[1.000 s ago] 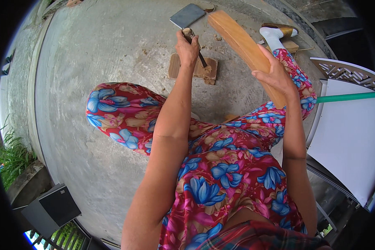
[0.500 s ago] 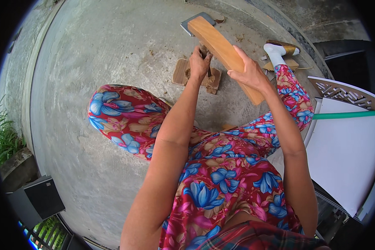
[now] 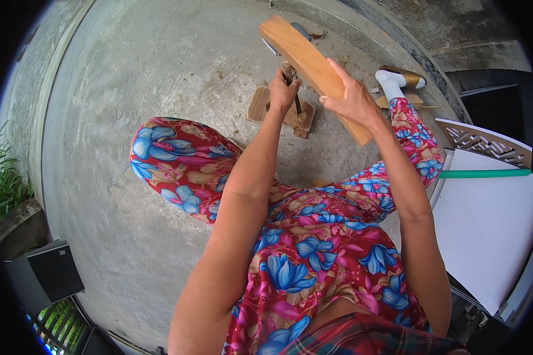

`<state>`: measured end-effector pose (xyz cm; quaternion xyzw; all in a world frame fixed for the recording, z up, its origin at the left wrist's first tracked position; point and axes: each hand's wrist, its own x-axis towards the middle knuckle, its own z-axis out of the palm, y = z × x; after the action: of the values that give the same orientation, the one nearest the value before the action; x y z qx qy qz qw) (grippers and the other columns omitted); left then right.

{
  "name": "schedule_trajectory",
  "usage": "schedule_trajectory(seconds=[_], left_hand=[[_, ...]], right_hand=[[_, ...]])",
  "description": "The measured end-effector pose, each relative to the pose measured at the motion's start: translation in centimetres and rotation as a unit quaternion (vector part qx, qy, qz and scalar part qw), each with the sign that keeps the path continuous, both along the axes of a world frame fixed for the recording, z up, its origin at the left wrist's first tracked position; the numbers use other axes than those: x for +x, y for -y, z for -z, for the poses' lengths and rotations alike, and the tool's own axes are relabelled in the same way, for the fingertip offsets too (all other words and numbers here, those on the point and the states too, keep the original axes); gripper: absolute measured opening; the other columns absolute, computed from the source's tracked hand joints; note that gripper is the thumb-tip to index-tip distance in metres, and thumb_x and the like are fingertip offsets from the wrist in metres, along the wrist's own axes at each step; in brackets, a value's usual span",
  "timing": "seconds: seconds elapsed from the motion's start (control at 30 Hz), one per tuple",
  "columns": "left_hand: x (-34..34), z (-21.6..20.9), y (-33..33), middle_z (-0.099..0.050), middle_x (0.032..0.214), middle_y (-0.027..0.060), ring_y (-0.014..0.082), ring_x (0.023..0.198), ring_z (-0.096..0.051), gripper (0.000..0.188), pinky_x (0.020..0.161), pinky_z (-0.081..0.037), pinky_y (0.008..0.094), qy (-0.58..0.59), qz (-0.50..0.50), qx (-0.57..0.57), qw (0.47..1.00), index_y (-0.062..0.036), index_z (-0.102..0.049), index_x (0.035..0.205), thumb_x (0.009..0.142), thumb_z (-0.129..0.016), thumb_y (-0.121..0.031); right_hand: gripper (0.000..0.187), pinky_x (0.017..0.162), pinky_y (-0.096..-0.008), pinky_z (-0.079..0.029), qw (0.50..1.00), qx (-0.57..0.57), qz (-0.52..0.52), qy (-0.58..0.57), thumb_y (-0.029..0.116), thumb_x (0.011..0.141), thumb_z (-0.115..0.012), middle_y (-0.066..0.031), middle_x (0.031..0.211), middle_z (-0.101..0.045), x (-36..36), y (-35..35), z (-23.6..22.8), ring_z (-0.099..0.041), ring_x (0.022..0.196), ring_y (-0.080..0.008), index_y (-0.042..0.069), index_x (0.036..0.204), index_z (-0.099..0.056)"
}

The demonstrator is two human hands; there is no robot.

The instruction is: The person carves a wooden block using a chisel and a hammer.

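My left hand [image 3: 282, 93] is closed round a chisel [image 3: 289, 71], held upright with its worn handle end uppermost. The dark blade points down onto a brown wooden piece [image 3: 258, 105] on the concrete floor, between my spread legs. Wood crumbs lie on that piece, and my hand covers its middle. In my right hand [image 3: 356, 100] is a long, thick wooden block [image 3: 305, 54], gripped near its closer end. The block slants away to the upper left. Its far part overlaps the top of the chisel in the view; whether they touch, I cannot tell.
Beyond the block lies a grey flat object [image 3: 302, 31], mostly hidden. Wood scraps [image 3: 410, 99] rest by my right foot [image 3: 391, 83]. To the right stands a white panel [image 3: 485, 219] with a green strip [image 3: 485, 174]. A dark box [image 3: 54, 275] sits at lower left.
The far end of the wooden block has shifted slightly up and to the left. My left hand keeps the chisel in nearly the same place on the wooden piece.
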<state>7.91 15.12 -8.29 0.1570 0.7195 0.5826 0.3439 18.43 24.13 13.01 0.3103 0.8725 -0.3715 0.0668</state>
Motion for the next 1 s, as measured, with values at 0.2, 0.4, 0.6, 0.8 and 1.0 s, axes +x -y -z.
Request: schedule_trajectory(seconds=[0.2,0.4,0.6,0.8,1.0], left_hand=[[-0.2,2.7,-0.1,-0.070,0.096,0.0159,0.0240,0.088,-0.067,0.038,0.081,-0.052,0.0363,0.080,-0.043,0.030,0.995,0.0019,-0.056,0.112,0.080,-0.074,-0.007],[-0.2,3.1,-0.4,-0.069,0.094,0.0153,0.0234,0.087,-0.067,0.034,0.079,-0.052,0.0352,0.087,-0.042,0.008,0.995,0.0016,-0.058,0.108,0.079,-0.075,-0.008],[-0.3,6.8,1.5,-0.069,0.093,0.0158,0.0258,0.088,-0.068,0.037,0.080,-0.052,0.0374,0.069,-0.106,-0.045,0.991,0.0017,-0.059,0.108,0.078,-0.076,-0.013],[-2.3,1.8,0.5,-0.068,0.090,0.0144,0.0242,0.081,-0.064,0.030,0.076,-0.051,0.0369,0.010,-0.158,-0.002,0.987,0.0011,-0.058,0.101,0.080,-0.074,-0.013],[-2.5,-1.1,-0.4,-0.066,0.087,0.0149,0.0254,0.078,-0.062,0.028,0.075,-0.050,0.0379,-0.035,-0.145,-0.013,0.989,0.0012,-0.057,0.099,0.080,-0.073,-0.013]], right_hand=[[0.089,0.102,-0.0368,-0.045,0.995,0.011,-0.022,0.098,0.023,0.072,-0.073,-0.0254,0.135,-0.055,-0.5,-0.2,3.5,-0.057,0.122,-0.0333,0.004,0.150,-0.033],[0.094,0.099,-0.0417,-0.047,0.999,-0.009,0.008,-0.040,0.031,0.068,-0.070,-0.0281,0.131,-0.056,0.2,0.2,4.0,-0.058,0.118,-0.0408,0.004,0.149,-0.032],[0.093,0.107,-0.0386,-0.040,0.999,-0.042,0.009,0.017,0.031,0.074,-0.072,-0.0276,0.138,-0.050,4.0,0.8,5.4,-0.051,0.129,-0.0364,0.001,0.150,-0.029],[0.095,0.108,-0.0378,-0.039,0.981,-0.088,0.087,0.148,0.038,0.077,-0.072,-0.0288,0.139,-0.049,11.3,1.2,2.4,-0.050,0.130,-0.0356,-0.002,0.150,-0.026],[0.088,0.100,-0.0391,-0.044,0.945,-0.222,0.002,0.239,0.044,0.077,-0.071,-0.0271,0.129,-0.057,13.8,5.2,6.0,-0.057,0.118,-0.0345,-0.002,0.143,-0.037]])
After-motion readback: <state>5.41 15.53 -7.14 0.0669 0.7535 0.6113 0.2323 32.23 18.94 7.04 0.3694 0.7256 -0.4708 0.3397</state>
